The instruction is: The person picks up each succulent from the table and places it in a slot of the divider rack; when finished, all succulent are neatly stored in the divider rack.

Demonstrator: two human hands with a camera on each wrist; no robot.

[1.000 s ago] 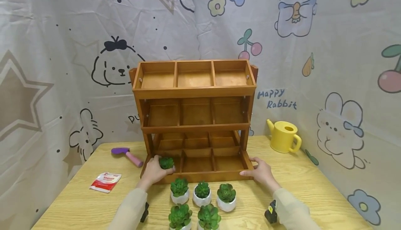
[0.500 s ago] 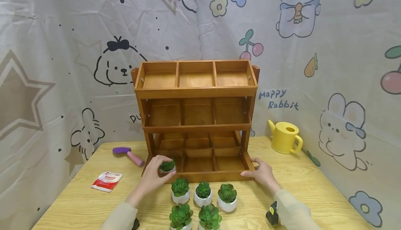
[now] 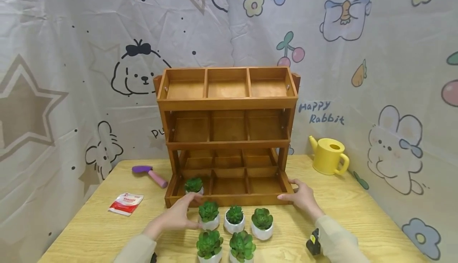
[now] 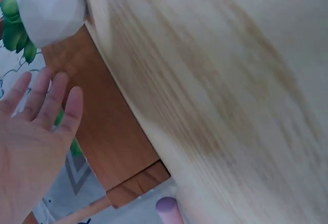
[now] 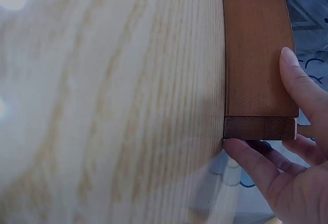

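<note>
A three-tier wooden plant shelf (image 3: 229,200) with divided trays stands on the table. One potted succulent (image 3: 193,185) sits in the bottom tray's front left compartment. My left hand (image 3: 176,217) is in front of that corner, fingers spread and holding nothing. Its thumb is close beside the left succulent (image 3: 208,212) of the front group; in the left wrist view, that white pot (image 4: 51,9) shows beyond the fingertips. My right hand (image 3: 303,199) grips the bottom tray's front right corner, thumb on the front board (image 5: 259,49) and fingers at the end.
Several potted succulents (image 3: 234,215) in white pots stand in two rows before the shelf. A yellow watering can (image 3: 327,157) is at the back right. On the left lie a purple and pink trowel (image 3: 150,174) and a red and white packet (image 3: 126,204).
My left hand has let go of the succulent in the bottom left compartment and drawn back toward the front row. My right hand stays on the tray corner.
</note>
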